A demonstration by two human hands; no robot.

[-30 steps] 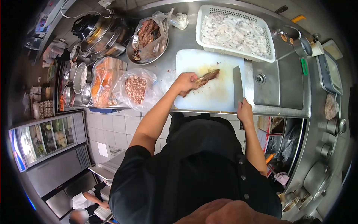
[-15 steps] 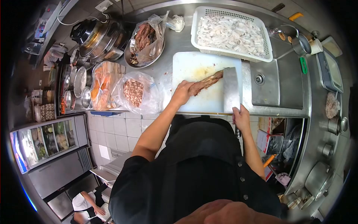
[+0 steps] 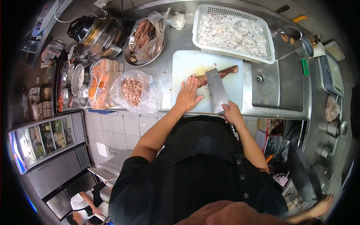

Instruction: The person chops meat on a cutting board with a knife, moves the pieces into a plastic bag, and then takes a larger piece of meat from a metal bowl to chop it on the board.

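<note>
A strip of dark cooked meat (image 3: 228, 71) lies slantwise on the white cutting board (image 3: 183, 62). My left hand (image 3: 187, 96) rests flat with its fingers stretched out, the fingertips at the strip's left end and the thumb spread towards the blade. In my right hand (image 3: 233, 113), fingers wrapped round the handle, is a broad cleaver (image 3: 217, 92). Its blade crosses the middle of the strip and hides part of it. Small meat crumbs dot the board.
Behind the board stands a white basket (image 3: 195, 35) of pale sliced pieces. Left are a bag of diced meat (image 3: 132, 92) and a bowl (image 3: 150, 62) with bagged meat. A sink (image 3: 268, 95) is at right. Another person's hand (image 3: 323, 206) shows lower right, near a dark blurred object (image 3: 302, 172).
The cleaver has moved left from the strip's right end to its middle and tilted. My left hand has gone from gripping the meat to lying flat. Another person's hand has appeared lower right.
</note>
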